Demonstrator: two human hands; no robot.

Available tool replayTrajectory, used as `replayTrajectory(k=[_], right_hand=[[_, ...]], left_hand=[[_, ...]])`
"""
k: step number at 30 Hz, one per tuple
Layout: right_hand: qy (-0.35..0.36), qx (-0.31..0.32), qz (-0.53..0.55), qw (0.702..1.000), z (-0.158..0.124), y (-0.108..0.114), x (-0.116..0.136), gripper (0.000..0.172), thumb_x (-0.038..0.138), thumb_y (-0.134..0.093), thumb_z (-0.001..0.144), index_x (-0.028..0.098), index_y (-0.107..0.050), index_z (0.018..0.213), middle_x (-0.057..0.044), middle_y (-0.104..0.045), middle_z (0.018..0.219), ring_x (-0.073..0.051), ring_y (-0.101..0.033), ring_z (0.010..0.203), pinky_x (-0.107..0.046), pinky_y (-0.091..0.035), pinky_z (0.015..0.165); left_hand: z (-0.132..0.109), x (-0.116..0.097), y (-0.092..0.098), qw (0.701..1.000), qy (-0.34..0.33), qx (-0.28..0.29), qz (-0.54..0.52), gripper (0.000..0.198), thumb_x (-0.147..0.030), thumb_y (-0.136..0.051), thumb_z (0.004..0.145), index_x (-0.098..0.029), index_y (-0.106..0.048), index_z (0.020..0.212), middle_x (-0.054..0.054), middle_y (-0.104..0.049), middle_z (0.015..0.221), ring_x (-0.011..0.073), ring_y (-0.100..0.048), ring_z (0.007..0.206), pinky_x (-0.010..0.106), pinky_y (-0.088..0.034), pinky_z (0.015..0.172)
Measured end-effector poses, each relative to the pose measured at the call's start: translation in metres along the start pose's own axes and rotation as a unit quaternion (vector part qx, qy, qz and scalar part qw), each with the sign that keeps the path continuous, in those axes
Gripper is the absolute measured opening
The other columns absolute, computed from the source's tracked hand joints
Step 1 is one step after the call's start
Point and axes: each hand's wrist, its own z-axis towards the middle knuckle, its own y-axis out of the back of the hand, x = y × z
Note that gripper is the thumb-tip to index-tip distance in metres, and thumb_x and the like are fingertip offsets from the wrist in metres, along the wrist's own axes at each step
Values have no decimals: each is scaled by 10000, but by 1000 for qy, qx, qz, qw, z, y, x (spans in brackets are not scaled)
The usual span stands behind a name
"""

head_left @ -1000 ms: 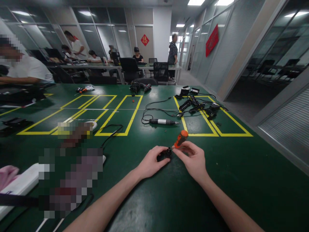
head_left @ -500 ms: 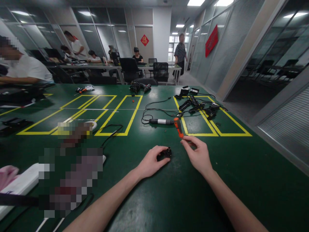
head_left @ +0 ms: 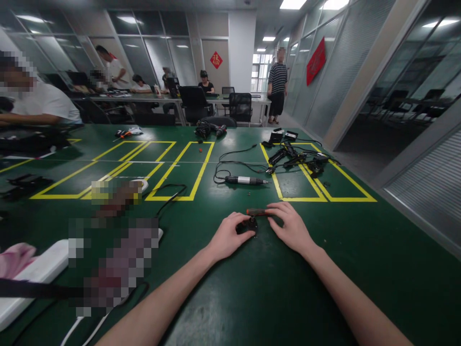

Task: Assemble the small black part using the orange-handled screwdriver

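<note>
My left hand (head_left: 232, 235) is closed round a small black part (head_left: 253, 224) on the green tabletop, with a short round post sticking up from it. The fingers hide some of that part. To its right, my right hand (head_left: 291, 226) has its fingers at the right end of a screwdriver (head_left: 256, 211) with an orange and dark handle. The screwdriver lies level, just behind the black part, its orange end pointing left. Its shaft is hidden by the fingers.
Farther back lies a pen-shaped electric screwdriver (head_left: 247, 180) with its cable. Black parts and cables (head_left: 295, 156) are heaped at the right inside yellow tape. A white power strip (head_left: 39, 276) lies at the left. A person (head_left: 39, 103) sits at the left edge.
My right hand has turned the screwdriver from nearly upright to level and brought it left and down, close to the black part. My left hand keeps its hold. A person in the background stepped right.
</note>
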Motion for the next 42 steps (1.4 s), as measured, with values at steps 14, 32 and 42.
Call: replayTrajectory(k=[14, 32, 42], right_hand=[[-69, 54, 262, 961, -5, -11, 27, 475, 239, -799, 813, 242, -656, 1265, -55, -743, 1156, -227, -705, 1018, -393, -559, 949], [-151, 105, 177, 967, 1, 57, -17, 295, 276, -743, 834, 240, -731, 1127, -60, -740, 1158, -252, -695, 1063, -447, -543, 982], [-345, -249, 567, 705, 5, 57, -56, 225, 330, -785, 751, 235, -695, 934, -5, -749, 837, -174, -746, 795, -338, -645, 874]], left_hand=[[-1, -6, -1, 985, 5, -36, -171, 366, -297, -869, 739, -171, -751, 1062, 19, -656, 911, 137, -577, 769, 263, -476, 702], [2, 7, 20, 998, -27, 52, 15, 538, -267, -849, 726, -256, -680, 1237, 47, -675, 1206, 224, -621, 1055, 364, -509, 899], [1, 9, 19, 998, -39, 43, 6, 455, -288, -761, 813, -245, -660, 1255, 54, -668, 1211, 215, -619, 1060, 347, -502, 862]])
